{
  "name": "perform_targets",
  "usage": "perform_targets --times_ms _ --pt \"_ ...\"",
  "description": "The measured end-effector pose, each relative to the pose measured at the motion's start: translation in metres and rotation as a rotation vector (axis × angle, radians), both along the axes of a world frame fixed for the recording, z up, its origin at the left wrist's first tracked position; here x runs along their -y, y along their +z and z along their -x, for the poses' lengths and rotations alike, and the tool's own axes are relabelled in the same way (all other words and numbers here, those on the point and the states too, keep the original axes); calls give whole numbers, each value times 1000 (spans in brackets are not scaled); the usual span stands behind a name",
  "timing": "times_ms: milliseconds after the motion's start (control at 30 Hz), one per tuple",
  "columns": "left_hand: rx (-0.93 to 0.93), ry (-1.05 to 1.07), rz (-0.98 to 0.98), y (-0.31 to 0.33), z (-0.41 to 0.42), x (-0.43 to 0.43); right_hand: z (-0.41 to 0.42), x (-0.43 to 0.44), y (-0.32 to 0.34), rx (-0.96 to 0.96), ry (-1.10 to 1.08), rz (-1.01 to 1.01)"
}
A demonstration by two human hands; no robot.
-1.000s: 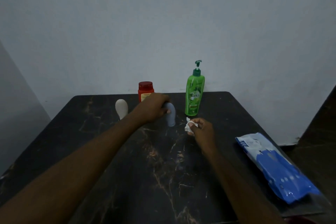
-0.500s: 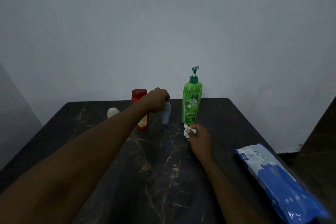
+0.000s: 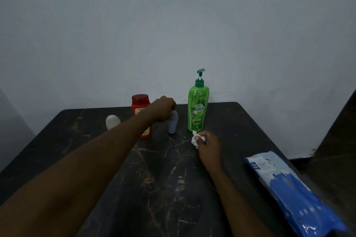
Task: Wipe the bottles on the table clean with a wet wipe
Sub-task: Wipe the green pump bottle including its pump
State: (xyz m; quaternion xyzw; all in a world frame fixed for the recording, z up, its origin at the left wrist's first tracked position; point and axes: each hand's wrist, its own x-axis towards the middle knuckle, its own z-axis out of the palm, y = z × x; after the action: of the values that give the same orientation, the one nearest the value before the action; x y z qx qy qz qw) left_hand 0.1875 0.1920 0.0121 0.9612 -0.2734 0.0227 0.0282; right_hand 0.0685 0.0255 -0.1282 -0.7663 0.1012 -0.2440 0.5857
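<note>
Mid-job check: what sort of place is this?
Probably a plain room at home: a dark marble-patterned table against a bare pale wall, holding toiletries like a green pump bottle and a blue wet-wipe pack.

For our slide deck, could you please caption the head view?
Left hand grips a small grey bottle by its top; right hand pinches a crumpled white wipe.

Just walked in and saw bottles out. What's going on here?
A person is cleaning bottles. Their left hand grips the top of a small pale blue bottle standing on the table, while the right hand pinches a crumpled wet wipe by the green pump bottle. A red bottle, white bottle and wipes pack sit nearby.
</note>
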Motion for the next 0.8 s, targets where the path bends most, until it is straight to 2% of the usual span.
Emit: perform_targets --times_ms 500,633,800 --pt "-45 16 -83 3 -4 3 0 1 -1 -14 -2 -10" --pt "-2 18 -91 10 -2 6 1 0 1 -16 -4 -26" --pt "37 -43 111 41 -1 21 -2 2 -2 -21 -5 -73"
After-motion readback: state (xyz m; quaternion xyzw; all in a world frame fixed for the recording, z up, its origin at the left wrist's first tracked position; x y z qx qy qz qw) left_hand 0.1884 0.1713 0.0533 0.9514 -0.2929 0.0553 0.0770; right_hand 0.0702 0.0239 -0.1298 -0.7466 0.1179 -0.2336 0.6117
